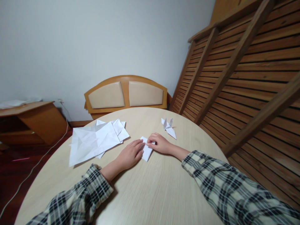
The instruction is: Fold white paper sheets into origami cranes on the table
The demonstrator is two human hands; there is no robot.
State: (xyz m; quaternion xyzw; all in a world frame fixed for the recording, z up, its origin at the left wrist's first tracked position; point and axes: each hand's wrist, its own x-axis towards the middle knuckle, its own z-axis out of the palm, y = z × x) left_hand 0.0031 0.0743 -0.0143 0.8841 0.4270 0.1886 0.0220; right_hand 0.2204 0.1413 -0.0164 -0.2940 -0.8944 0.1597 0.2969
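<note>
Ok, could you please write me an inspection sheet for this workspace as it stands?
Surface: round table, pale wood grain; no stains seen.
Job's things: small folded paper, lying flat on the table between the hands.
Clutter: loose pile of white sheets to the left; paper bird farther back on the right.
Grippers: left hand lies flat, with its fingertips on the folded paper's left edge; right hand presses the right edge with bent fingers.
Cables: white cable runs along the floor on the left.
Surroundings: chair behind the table, desk at left, slatted frame at right.
</note>
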